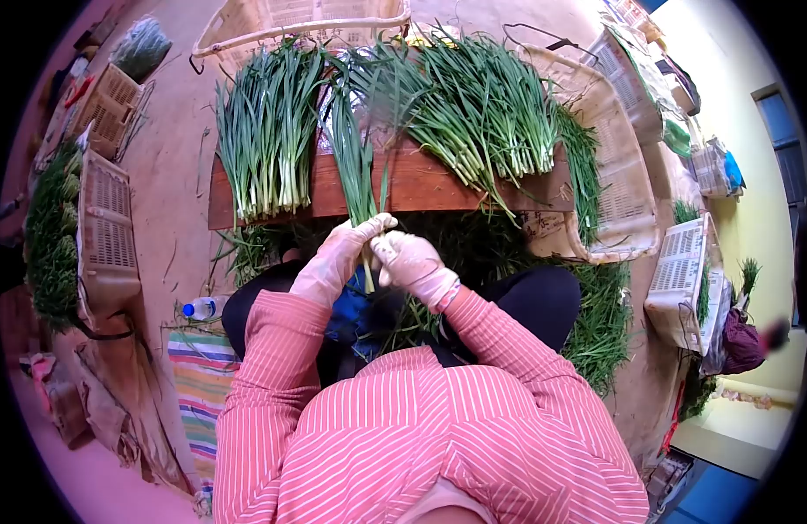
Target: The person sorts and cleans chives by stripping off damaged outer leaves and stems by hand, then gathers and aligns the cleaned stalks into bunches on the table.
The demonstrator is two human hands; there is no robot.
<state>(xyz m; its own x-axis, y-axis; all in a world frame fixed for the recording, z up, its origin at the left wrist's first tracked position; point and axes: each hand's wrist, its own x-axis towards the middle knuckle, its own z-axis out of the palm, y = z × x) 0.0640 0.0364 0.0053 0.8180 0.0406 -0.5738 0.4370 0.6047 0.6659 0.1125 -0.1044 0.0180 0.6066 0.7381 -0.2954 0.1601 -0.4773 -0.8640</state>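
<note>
My left hand [340, 251], in a pale glove, is closed around a small bunch of garlic chives [354, 170]. Their green leaves point away over the wooden table [351, 185], and the whitish stem ends show below the hand. My right hand [417, 265], gloved too, is beside it with fingers curled together at the stems; what it pinches is hidden. One loose leaf stands up between the two hands. On the table lie a left pile of chives [272, 131] and a larger right pile [491, 113], with pale stem ends towards me.
Plastic crates stand behind the table [290, 31] and at its right [626, 175]. More loose chives [600, 327] lie on the floor to my right. At left are a bottle [204, 308], a striped mat [198, 367] and a crate [106, 231] filled with greens.
</note>
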